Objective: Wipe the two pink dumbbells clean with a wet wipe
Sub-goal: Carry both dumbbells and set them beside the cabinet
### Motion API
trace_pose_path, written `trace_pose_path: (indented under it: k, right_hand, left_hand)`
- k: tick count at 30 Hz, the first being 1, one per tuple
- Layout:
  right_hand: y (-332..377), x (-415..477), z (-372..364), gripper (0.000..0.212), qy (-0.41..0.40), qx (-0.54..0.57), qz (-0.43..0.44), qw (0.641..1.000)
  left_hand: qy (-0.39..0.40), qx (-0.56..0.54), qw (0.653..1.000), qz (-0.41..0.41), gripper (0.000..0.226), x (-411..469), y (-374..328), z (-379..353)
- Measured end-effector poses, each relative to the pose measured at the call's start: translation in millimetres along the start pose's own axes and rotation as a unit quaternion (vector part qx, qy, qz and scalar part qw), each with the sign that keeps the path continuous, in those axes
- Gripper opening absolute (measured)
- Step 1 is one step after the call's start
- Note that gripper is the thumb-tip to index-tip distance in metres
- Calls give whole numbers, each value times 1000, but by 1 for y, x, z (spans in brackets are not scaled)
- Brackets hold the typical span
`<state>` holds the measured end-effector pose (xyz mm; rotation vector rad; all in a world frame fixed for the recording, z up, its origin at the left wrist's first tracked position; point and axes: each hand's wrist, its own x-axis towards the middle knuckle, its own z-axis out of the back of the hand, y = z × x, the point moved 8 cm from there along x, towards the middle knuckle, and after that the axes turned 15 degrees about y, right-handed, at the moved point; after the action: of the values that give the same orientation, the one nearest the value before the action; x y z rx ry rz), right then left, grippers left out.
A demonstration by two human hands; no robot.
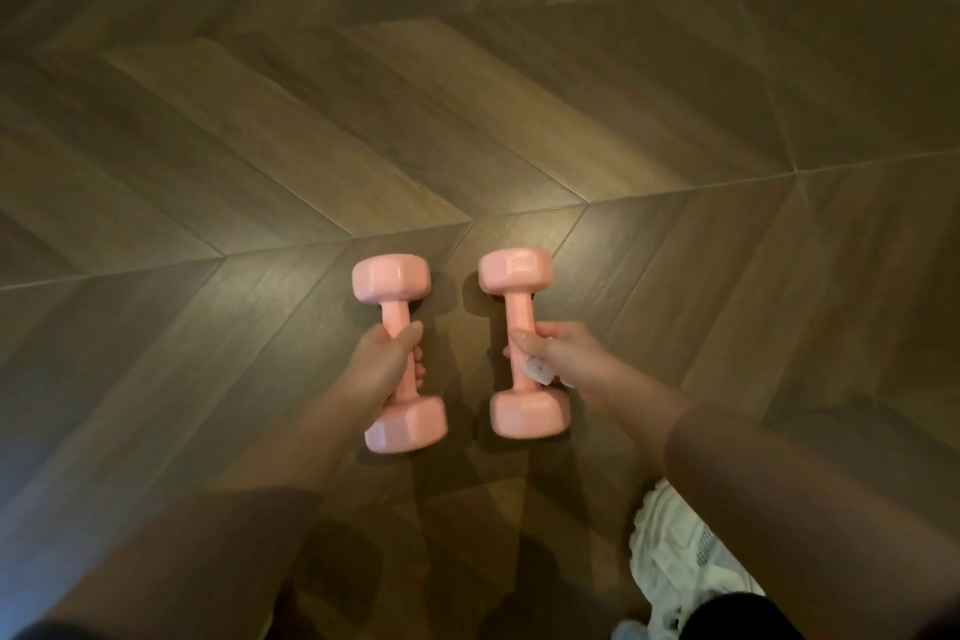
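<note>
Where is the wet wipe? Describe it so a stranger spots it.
Over the brown herringbone wood floor, the left hand grips one pink hex-ended dumbbell, the right hand the other dumbbell. The small crumpled white wet wipe is bunched under the right hand against the handle; the left hand holds none.

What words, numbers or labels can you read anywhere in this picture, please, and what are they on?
An embossed mark on the far head of the right dumbbell: too blurred to read.
No text shows on the left dumbbell, the wet wipe, the floor or the shoe.
</note>
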<state>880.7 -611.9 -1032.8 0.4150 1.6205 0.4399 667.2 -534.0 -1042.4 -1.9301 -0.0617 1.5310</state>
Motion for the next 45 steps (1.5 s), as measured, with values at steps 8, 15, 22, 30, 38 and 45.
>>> trace_pose_path:
  k: [8, 15, 22, 30, 38, 45]
  right_hand:
    - [81, -84, 33, 13, 43, 37, 63, 996]
    - [175, -242, 86, 17, 42, 104, 59, 992]
    - [279, -375, 182, 19, 34, 123, 41, 991]
    - [362, -420, 304, 40, -8, 127, 31, 991]
    - [413, -386, 454, 29, -54, 129, 35, 990]
    - [437, -338, 583, 28, -32, 94, 30, 995]
  left_hand:
    - [59, 14, 997, -44, 18, -78, -96, -57]
    - [84, 15, 995, -44, 17, -198, -233, -132]
    - [97, -1, 995, -11, 16, -280, -365, -233]
    - [120, -17, 992, -20, 17, -262, -495, -341]
    - [156, 56, 986, -5, 18, -172, -613, -434]
    - [159, 29, 987, 17, 18, -85, -656, -505]
